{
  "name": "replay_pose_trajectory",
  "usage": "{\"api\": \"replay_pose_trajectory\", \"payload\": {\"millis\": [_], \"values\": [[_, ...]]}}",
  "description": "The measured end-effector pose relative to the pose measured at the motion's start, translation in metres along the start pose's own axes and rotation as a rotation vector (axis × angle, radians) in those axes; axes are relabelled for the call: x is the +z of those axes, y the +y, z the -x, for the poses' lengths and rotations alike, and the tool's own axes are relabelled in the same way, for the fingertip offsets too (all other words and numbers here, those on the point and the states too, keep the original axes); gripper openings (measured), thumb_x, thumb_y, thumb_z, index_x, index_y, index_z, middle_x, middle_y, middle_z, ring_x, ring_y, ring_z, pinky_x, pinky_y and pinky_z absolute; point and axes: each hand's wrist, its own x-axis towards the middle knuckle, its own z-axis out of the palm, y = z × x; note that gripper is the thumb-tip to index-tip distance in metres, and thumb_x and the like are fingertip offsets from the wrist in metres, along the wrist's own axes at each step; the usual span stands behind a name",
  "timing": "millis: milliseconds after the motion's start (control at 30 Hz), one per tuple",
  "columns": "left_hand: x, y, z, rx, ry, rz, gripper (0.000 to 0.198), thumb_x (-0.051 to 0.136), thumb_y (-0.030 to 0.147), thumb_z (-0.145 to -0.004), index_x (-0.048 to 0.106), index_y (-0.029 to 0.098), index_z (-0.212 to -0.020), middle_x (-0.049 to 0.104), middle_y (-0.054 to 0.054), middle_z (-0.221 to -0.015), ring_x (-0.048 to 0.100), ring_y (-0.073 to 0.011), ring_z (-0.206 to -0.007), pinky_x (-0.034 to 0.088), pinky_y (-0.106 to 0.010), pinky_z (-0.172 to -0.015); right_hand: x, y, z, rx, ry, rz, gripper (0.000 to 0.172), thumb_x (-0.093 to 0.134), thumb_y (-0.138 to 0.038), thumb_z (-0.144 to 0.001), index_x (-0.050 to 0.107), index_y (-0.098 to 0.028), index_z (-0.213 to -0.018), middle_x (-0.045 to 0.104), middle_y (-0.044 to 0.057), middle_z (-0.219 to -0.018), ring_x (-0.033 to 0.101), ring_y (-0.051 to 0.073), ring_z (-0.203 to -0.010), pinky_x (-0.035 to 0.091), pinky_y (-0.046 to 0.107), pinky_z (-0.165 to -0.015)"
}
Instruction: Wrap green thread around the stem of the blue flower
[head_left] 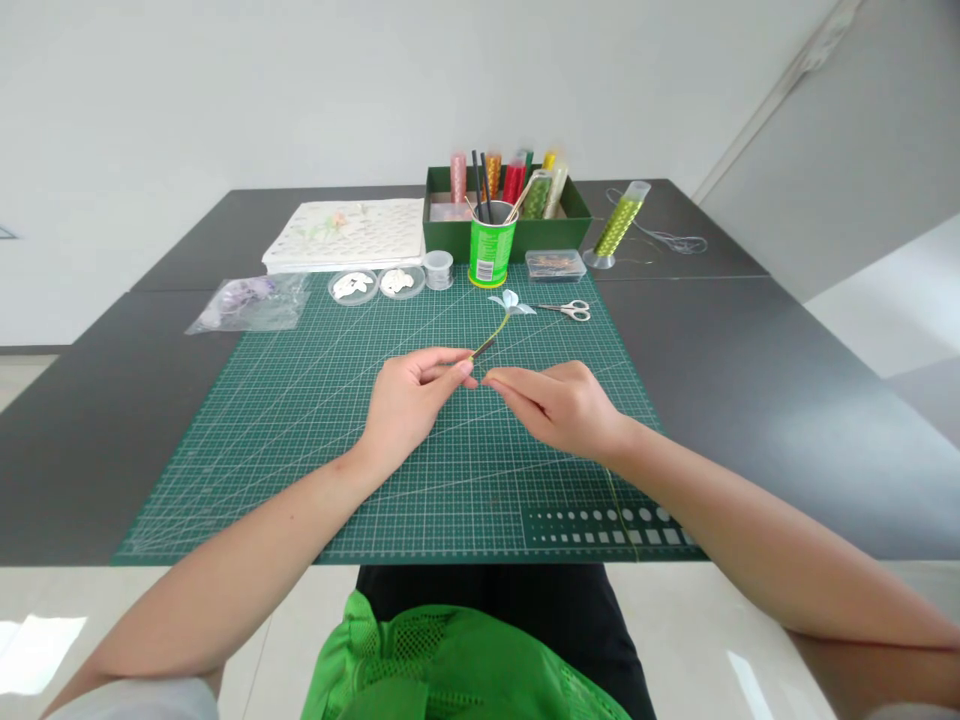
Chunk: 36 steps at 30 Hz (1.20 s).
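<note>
Above the green cutting mat, my left hand pinches the stem of a small flower between thumb and fingers. The flower has pale blue-white petals, and its green stem slants up to the right from my fingertips. My right hand is closed just right of the left fingertips, its thumb and index finger pressed together. What those right fingers hold is too small to make out. A thin green thread shows below my right wrist and runs down to the mat's front edge.
Scissors lie behind the hands. Farther back are a green can with sticks, a green box of thread spools, a clear case, dishes of white pieces, a plastic bag, white sheets and a yellow-green spool.
</note>
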Motion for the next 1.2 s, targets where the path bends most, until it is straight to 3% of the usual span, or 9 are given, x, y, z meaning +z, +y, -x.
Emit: {"api": "replay_pose_trajectory", "payload": {"millis": [67, 233, 467, 667, 867, 1200], "values": [[0.0, -0.001, -0.001, -0.015, -0.022, -0.028, 0.029, 0.071, 0.04, -0.088, 0.081, 0.02, -0.107, 0.08, -0.002, -0.076, 0.047, -0.0085, -0.043, 0.034, -0.023, -0.044, -0.004, -0.001, -0.003, 0.016, 0.014, -0.109, 0.025, 0.053, -0.019, -0.105, 0.076, -0.011, -0.101, 0.072, -0.001, -0.066, 0.052, 0.005, -0.044, 0.033, 0.021, -0.043], [0.001, -0.006, -0.001, 0.013, -0.133, -0.212, 0.02, 0.067, 0.036, -0.089, 0.082, 0.023, -0.092, 0.08, -0.002, -0.078, 0.062, -0.0135, -0.054, 0.039, -0.025, -0.049, -0.021, -0.005, -0.013, 0.213, -0.02, -0.426, 0.025, 0.056, -0.019, -0.103, 0.081, -0.017, -0.103, 0.073, -0.002, -0.068, 0.049, 0.004, -0.044, 0.033, 0.019, -0.042], [0.005, -0.006, 0.006, 0.067, -0.33, -0.38, 0.02, 0.066, 0.034, -0.091, 0.081, 0.025, -0.081, 0.079, 0.001, -0.073, 0.066, -0.0147, -0.055, 0.042, -0.026, -0.051, -0.039, 0.005, -0.017, 0.429, -0.068, -0.445, 0.028, 0.062, -0.033, -0.099, 0.083, -0.022, -0.113, 0.075, 0.001, -0.068, 0.055, 0.011, -0.049, 0.041, 0.026, -0.046], [0.009, 0.002, 0.011, -0.052, -0.517, -0.259, 0.015, 0.068, 0.028, -0.087, 0.082, 0.024, -0.084, 0.081, 0.0, -0.076, 0.073, -0.0184, -0.067, 0.049, -0.027, -0.059, -0.041, 0.019, -0.018, 0.425, -0.139, -0.452, 0.028, 0.062, -0.035, -0.099, 0.083, -0.022, -0.112, 0.08, 0.003, -0.081, 0.062, 0.013, -0.059, 0.045, 0.026, -0.052], [0.008, 0.002, 0.01, -0.1, -0.609, -0.226, 0.018, 0.069, 0.033, -0.087, 0.082, 0.024, -0.079, 0.079, 0.001, -0.073, 0.057, -0.0131, -0.053, 0.038, -0.025, -0.051, -0.036, 0.023, -0.018, 0.399, -0.177, -0.47, 0.027, 0.061, -0.033, -0.1, 0.083, -0.023, -0.112, 0.08, 0.001, -0.08, 0.058, 0.011, -0.056, 0.042, 0.025, -0.049], [0.01, 0.002, 0.009, -0.157, -0.619, -0.219, 0.022, 0.067, 0.034, -0.087, 0.082, 0.025, -0.075, 0.078, 0.001, -0.068, 0.044, -0.0103, -0.043, 0.03, -0.025, -0.044, -0.034, 0.013, -0.015, 0.311, -0.155, -0.484, 0.027, 0.061, -0.032, -0.101, 0.081, -0.025, -0.118, 0.082, 0.001, -0.084, 0.055, 0.009, -0.047, 0.043, 0.024, -0.046]]}}
